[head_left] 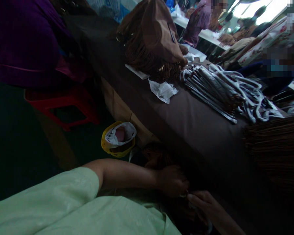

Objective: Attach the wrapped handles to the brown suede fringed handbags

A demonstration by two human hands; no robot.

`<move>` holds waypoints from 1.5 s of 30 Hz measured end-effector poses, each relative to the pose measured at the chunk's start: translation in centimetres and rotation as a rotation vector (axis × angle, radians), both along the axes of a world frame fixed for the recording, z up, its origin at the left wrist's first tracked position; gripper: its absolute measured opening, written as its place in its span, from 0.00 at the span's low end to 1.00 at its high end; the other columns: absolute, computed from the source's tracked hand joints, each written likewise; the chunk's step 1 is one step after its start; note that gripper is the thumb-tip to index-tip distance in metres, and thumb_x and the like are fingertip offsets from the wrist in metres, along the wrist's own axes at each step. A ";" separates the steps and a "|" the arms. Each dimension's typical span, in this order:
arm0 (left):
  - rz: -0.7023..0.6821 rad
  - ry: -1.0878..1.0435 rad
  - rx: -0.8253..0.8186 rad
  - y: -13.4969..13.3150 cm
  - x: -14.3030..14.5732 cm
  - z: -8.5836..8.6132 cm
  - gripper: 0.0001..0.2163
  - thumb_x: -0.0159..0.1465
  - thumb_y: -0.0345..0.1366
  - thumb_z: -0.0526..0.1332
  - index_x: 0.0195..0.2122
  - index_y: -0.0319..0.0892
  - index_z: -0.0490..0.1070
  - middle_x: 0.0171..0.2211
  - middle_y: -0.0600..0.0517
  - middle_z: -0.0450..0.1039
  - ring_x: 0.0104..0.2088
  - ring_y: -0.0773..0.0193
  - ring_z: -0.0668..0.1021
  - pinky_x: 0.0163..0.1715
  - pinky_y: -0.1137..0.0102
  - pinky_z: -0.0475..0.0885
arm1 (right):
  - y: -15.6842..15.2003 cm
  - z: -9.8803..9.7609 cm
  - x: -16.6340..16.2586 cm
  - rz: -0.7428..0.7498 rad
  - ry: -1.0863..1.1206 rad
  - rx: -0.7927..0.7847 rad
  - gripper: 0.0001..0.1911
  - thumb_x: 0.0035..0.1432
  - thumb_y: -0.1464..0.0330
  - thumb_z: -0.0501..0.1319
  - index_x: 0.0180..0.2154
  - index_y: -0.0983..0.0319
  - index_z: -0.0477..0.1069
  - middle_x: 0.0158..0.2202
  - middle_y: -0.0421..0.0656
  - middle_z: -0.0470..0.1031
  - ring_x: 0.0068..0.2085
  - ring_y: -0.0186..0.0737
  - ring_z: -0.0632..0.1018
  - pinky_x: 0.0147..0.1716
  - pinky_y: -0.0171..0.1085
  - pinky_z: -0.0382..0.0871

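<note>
Pale green garment point(107, 215) of the wearer, nearest the camera, with the left forearm extending from its sleeve below the near edge of the dark-covered surface point(193, 117). Left hand point(172, 181): fingers curled into a fist, closed at their tips on a small ring point(183, 195), which lies between the two hands, below that near edge. Right hand point(205, 204): thumb and bent forefinger drawn close together beside the ring; the shadow is too deep to tell whether they grip it. A pale strip point(209, 225) hangs beneath the right hand, among dim brown material.

On the surface, toward its far edge, sits a brown bag point(159, 36) with cord-like fringe; crumpled white paper point(163, 91) lies just beside it. Dark straps point(208, 88) with whitish wrapping lie farther right along the far edge, and stacked brown strips point(276, 147) occupy the right end. Under the near edge, at left: a cardboard box point(120, 107) and, near it on the floor, a yellow bag point(105, 143) lined with white plastic. Far left: a person in purple point(24, 36) on a red stool point(61, 101).
</note>
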State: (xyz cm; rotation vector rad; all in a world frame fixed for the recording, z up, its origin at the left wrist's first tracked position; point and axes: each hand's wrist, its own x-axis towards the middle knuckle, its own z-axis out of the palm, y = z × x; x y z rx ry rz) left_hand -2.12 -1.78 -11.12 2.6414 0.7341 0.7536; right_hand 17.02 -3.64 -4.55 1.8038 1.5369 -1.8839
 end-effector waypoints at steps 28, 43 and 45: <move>0.083 -0.042 -0.123 1.1 1.2 -0.4 0.11 0.58 0.40 0.57 0.27 0.39 0.73 0.25 0.47 0.75 0.28 0.59 0.77 0.28 0.65 0.69 | 1.8 0.6 0.5 0.017 0.201 0.058 0.24 0.53 0.47 0.59 0.24 0.62 0.65 0.16 0.34 0.63 0.17 0.28 0.62 0.17 0.30 0.55; 0.013 0.126 -0.046 -0.6 2.7 -2.1 0.06 0.55 0.35 0.61 0.28 0.37 0.75 0.31 0.44 0.78 0.32 0.54 0.78 0.34 0.59 0.70 | 0.8 -0.5 -0.7 -0.068 -0.071 0.042 0.23 0.46 0.49 0.61 0.18 0.62 0.64 0.11 0.33 0.56 0.14 0.27 0.56 0.15 0.31 0.44; -0.040 0.046 -0.055 -0.2 2.0 -1.7 0.09 0.58 0.38 0.59 0.28 0.39 0.74 0.29 0.46 0.77 0.30 0.56 0.78 0.30 0.63 0.70 | 1.0 0.0 0.2 0.007 0.064 0.051 0.25 0.50 0.48 0.60 0.20 0.62 0.65 0.13 0.34 0.60 0.16 0.28 0.60 0.17 0.31 0.50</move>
